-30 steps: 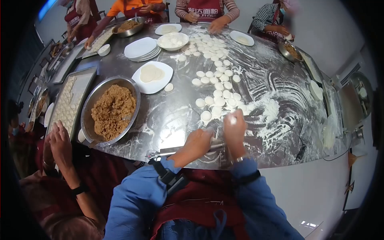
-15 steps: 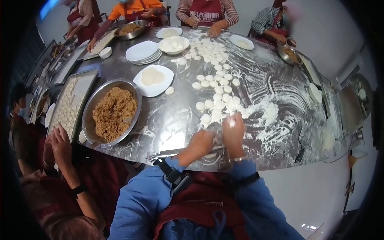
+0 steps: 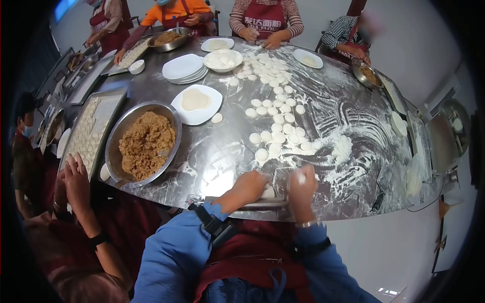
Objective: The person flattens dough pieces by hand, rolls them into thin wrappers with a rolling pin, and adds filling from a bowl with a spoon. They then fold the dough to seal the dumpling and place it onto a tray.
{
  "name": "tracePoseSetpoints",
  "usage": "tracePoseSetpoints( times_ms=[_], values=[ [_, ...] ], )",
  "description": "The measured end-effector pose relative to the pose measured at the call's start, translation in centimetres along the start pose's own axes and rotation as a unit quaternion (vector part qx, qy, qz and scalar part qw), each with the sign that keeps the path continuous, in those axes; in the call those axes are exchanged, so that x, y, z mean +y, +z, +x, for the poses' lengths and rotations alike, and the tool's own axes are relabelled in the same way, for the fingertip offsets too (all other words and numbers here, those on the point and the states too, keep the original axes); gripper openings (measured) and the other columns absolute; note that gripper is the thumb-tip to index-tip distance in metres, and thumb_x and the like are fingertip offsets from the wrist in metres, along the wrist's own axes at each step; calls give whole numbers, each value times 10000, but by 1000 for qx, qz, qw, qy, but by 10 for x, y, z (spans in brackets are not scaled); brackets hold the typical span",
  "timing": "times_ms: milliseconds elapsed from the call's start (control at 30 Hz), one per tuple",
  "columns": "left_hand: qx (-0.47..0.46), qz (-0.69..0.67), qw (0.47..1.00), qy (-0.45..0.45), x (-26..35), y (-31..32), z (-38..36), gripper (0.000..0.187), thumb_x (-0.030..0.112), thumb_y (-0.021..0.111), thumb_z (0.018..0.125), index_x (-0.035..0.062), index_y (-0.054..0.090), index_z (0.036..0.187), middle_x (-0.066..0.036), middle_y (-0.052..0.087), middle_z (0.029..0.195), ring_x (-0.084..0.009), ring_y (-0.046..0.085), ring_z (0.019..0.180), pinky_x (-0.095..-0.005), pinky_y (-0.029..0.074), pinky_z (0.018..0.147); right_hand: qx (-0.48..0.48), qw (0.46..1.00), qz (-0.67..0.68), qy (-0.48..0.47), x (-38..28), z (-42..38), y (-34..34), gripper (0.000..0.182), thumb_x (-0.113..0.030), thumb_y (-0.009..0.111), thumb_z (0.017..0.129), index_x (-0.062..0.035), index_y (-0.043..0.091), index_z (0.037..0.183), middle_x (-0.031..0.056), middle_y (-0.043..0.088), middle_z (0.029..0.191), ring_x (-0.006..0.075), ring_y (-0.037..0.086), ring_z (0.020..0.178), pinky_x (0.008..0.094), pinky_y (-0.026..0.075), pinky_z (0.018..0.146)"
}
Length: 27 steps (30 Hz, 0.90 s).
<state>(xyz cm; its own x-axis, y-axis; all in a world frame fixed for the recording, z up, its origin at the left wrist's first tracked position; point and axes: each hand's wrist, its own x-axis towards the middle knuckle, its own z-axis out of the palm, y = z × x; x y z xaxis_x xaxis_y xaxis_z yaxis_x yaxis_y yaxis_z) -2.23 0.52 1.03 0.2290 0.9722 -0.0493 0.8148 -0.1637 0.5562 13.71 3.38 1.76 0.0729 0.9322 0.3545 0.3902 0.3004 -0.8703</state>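
Observation:
My left hand [image 3: 248,188] is closed near the table's front edge, fingertips pinching the edge of a white dough wrapper [image 3: 269,193]. Just to its right, my right hand [image 3: 302,191] is curled into a loose, slightly blurred fist. White shows at its fingers; whether that is flour or dough I cannot make out. A rolling pin [image 3: 265,204] lies along the table edge below the wrapper, partly hidden by my left wrist. Beyond both hands, many small flattened dough pieces [image 3: 275,149] spread in a floury trail.
To the left stand a steel bowl of brown filling [image 3: 146,144] and a tray of dumplings [image 3: 91,123]. A plate with wrappers [image 3: 211,113], stacked plates [image 3: 182,68] and a dough bowl [image 3: 222,59] sit farther back. A co-worker's hand [image 3: 76,184] is at left; others work across the table [image 3: 348,187].
My right hand has come back toward me and slightly right. The left hand has shifted little, and the wrapper beside it shows more clearly. The whole view has tilted slightly.

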Motion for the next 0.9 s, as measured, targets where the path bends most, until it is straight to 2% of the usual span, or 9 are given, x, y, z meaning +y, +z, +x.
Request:
tracePoseSetpoints(
  times_ms=[133, 333, 433, 500, 533, 600, 733, 800, 900],
  values=[
    [8, -82, 996, -16, -3, -8, -17, 128, 92, 523, 796, 74, 591, 902, -173, 631, 824, -374, 602, 824, -445, 469, 718, 18, 1000, 13, 6, 10, -23, -12, 146, -70, 579, 796, -47, 441, 756, 103, 489, 601, 207, 485, 530, 349, 411, 517],
    [42, -79, 995, -41, 8, -1, 2, 131, 104, 519, 810, 78, 600, 910, -185, 632, 833, -372, 605, 818, -445, 473, 733, 30, 987, -86, -129, -9, 32, 25, 148, -92, 583, 811, -28, 451, 792, 129, 482, 597, 252, 506, 518, 375, 409, 506],
    [-4, -23, 1000, -1, -1, -6, -5, 143, 123, 535, 816, 86, 597, 939, -169, 638, 846, -358, 607, 830, -438, 473, 744, -15, 999, -24, -32, 10, -6, -4, 146, -102, 580, 818, -24, 459, 798, 140, 500, 614, 274, 530, 540, 386, 412, 510],
    [10, -57, 998, -20, -6, -8, -12, 144, 122, 538, 817, 87, 598, 943, -170, 636, 841, -362, 606, 828, -436, 474, 744, 16, 999, -14, -49, 22, -25, -14, 133, -80, 562, 823, -71, 448, 755, 51, 516, 618, 114, 494, 535, 290, 410, 454],
    [20, -92, 995, -37, -6, -7, -15, 146, 121, 540, 818, 88, 599, 948, -172, 635, 835, -366, 605, 826, -434, 474, 743, 17, 999, -15, -43, 20, -22, -11, 133, -80, 562, 823, -71, 448, 755, 51, 516, 618, 114, 494, 535, 290, 410, 454],
    [15, -101, 994, -36, 3, -3, -17, 142, 122, 543, 820, 89, 601, 945, -173, 635, 833, -369, 604, 822, -432, 475, 741, -3, 1000, 5, -8, 3, -3, 0, 135, -99, 573, 818, -21, 465, 801, 159, 521, 623, 293, 537, 536, 391, 414, 513],
    [73, -110, 990, -41, 14, 3, 2, 131, 124, 543, 824, 85, 603, 933, -175, 632, 820, -377, 601, 804, -433, 476, 730, 35, 987, -76, -139, -14, 37, 30, 128, -79, 570, 800, -20, 458, 786, 171, 510, 601, 322, 529, 516, 402, 411, 502],
    [55, -109, 992, -32, 6, 3, 1, 121, 127, 550, 819, 80, 597, 920, -173, 630, 814, -373, 601, 791, -437, 475, 719, 30, 987, -83, -135, -9, 22, 17, 129, -74, 572, 798, -25, 454, 777, 164, 507, 595, 316, 530, 514, 391, 415, 496],
    [45, -72, 996, -19, -7, -2, -11, 132, 103, 548, 797, 76, 594, 918, -175, 628, 810, -374, 601, 790, -431, 473, 716, -8, 1000, -27, 3, 12, -12, -7, 148, -86, 571, 822, -36, 445, 764, 120, 510, 623, 221, 527, 543, 366, 405, 513]
  ],
)
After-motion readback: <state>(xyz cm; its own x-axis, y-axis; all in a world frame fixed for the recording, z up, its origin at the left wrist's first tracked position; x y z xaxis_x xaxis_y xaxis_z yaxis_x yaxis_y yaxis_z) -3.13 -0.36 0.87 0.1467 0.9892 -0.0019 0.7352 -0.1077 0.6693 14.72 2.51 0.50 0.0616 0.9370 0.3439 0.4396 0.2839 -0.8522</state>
